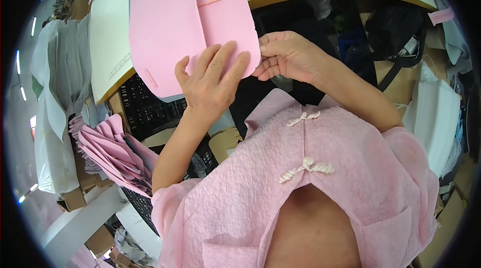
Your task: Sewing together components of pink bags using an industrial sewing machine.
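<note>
A left hand (210, 77) lies spread on a pink panel (163, 37) jutting over the near edge of the tabletop (107, 37), the right hand (288, 58) pinching its rim; from where I stand, the centre fold (198, 11) looks set, the rim unfinished

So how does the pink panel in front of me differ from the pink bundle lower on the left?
The pink panel is spread out broad and flat, while the pink bundle is many layers packed together. The panel lies partly over the white table; the bundle sits lower, beside it. The left hand rests on the panel and the right hand is at its edge, but neither touches the bundle. Both are pink.
</note>
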The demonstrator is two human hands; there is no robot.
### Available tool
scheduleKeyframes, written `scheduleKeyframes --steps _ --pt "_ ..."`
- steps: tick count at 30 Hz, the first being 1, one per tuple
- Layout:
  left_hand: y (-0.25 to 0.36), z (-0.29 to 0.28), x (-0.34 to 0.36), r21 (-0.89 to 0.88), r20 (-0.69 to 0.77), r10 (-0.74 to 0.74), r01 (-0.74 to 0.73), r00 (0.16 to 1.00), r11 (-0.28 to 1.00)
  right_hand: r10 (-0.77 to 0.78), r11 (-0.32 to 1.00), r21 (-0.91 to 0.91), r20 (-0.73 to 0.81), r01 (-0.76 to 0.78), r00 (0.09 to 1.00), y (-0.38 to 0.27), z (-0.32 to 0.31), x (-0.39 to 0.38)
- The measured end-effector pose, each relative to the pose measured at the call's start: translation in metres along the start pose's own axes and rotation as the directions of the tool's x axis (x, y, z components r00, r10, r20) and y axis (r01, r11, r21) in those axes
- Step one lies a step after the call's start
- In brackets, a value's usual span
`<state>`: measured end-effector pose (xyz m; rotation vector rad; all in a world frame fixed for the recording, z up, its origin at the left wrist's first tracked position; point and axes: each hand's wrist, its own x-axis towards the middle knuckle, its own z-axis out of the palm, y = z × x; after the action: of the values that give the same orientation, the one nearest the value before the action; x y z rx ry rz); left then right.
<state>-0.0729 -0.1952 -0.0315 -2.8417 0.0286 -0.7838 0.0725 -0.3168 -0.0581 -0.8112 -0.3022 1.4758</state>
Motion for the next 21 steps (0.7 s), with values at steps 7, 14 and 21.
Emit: scheduleKeyframes --steps 7,14,21 --pt "0.002 0.01 0.002 -0.094 -0.095 -0.038 0.03 0.995 0.995 -0.029 0.999 -0.03 -0.086 0.026 0.996 0.002 0.001 -0.009" --pt "0.004 0.009 0.008 -0.223 -0.121 -0.111 0.081 0.986 0.971 -0.761 -0.391 -0.865 0.496 0.314 0.419 0.002 -0.006 -0.011" --pt "-0.004 -0.007 0.025 -0.464 0.11 -0.036 0.083 0.993 0.882 -0.429 -0.713 -0.555 0.828 0.428 0.361 -0.015 -0.012 -0.001"
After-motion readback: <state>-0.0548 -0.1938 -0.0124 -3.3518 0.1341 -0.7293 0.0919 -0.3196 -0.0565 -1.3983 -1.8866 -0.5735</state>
